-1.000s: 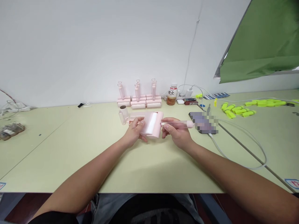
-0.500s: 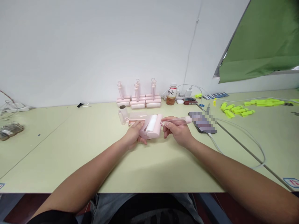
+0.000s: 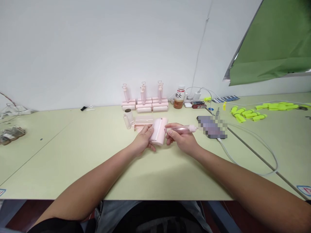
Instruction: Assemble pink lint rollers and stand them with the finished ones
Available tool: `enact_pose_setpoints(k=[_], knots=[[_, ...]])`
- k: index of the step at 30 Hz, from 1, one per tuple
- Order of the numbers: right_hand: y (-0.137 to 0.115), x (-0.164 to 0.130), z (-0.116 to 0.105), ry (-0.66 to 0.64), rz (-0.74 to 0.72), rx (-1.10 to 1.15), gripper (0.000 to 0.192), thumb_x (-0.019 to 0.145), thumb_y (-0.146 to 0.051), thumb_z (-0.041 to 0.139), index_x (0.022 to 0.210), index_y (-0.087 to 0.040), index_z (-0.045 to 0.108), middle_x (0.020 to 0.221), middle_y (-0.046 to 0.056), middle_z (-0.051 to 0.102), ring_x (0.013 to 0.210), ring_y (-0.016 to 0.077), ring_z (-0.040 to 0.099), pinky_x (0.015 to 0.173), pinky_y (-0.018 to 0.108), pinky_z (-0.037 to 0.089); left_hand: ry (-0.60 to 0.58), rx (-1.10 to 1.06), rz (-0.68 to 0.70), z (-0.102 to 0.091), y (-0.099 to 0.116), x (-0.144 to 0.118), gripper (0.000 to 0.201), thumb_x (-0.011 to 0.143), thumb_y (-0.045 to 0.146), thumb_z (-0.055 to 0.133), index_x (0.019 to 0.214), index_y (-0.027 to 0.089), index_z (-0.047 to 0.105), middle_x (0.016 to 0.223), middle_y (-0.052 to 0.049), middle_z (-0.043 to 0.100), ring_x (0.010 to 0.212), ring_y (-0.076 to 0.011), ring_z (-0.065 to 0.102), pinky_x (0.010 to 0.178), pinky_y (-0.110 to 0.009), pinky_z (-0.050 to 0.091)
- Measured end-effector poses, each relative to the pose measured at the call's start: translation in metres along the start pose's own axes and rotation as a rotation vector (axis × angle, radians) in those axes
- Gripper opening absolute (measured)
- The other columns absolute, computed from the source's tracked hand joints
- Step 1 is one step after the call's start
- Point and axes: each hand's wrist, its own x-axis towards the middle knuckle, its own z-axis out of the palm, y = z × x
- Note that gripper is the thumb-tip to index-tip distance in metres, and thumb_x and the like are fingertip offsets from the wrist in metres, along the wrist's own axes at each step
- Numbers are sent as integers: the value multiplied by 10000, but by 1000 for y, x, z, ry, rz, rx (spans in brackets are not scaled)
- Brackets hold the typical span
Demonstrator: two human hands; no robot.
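My left hand [image 3: 143, 139] grips a pink lint-roller case [image 3: 159, 130] with a white roll showing in it, held just above the pale green table [image 3: 97, 155]. My right hand [image 3: 181, 139] holds a clear pink handle [image 3: 182, 128] whose left end meets the right side of the case. The handle points to the right, ending in a pink cap. Just behind my left hand lie a pink cover piece [image 3: 143, 122] and a small clear tube [image 3: 128, 118] standing upright.
Finished pink rollers [image 3: 144, 101] stand in a row by the wall, beside a drink bottle [image 3: 179, 97] and a power strip. A phone [image 3: 212, 127] with a white cable lies right of my hands. Yellow-green parts [image 3: 245, 114] are scattered far right; a green cloth hangs above.
The case has turned in my left hand, so less of the white roll shows. My right hand has brought the handle's end in against the case's right side.
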Motion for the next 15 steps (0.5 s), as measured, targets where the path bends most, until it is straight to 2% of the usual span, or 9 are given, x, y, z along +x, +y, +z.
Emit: enact_pose_setpoints(k=[7, 10, 11, 13, 15], knots=[[5, -4, -2, -138, -107, -34, 395, 819, -420, 695, 1121, -174, 627, 723, 18, 680, 605, 160, 659, 612, 328, 563, -122, 221, 88, -5, 14, -9, 620, 859, 570, 557, 1363, 251, 389, 1093, -94, 602, 893, -235, 625, 484, -255, 527], [9, -6, -1, -222, -167, -97, 367, 834, -379, 681, 1141, -184, 627, 817, 41, 699, 644, 156, 653, 621, 319, 557, -164, 352, 136, -7, 14, -8, 622, 892, 563, 518, 1397, 224, 382, 1179, -116, 612, 965, -265, 637, 638, -325, 556], [10, -6, 0, -231, -185, -128, 366, 839, -373, 674, 1152, -190, 628, 856, 49, 702, 653, 155, 653, 620, 317, 555, -140, 418, 183, -9, 14, -8, 594, 914, 561, 482, 1391, 215, 406, 1221, -123, 605, 1018, -275, 627, 718, -353, 554], [12, -6, 0, -196, -216, -211, 365, 840, -382, 671, 1155, -200, 639, 904, 59, 711, 664, 160, 659, 620, 317, 549, -10, 603, 338, -11, 14, -7, 561, 939, 551, 437, 1377, 200, 451, 1319, -137, 556, 1139, -292, 574, 868, -397, 516], [10, -6, 0, -118, -274, -317, 286, 827, -405, 679, 1031, -206, 691, 918, 65, 723, 716, 181, 676, 660, 329, 547, 122, 778, 536, -12, 18, -10, 526, 951, 521, 439, 1366, 200, 478, 1351, -144, 519, 1180, -280, 536, 933, -416, 481]])
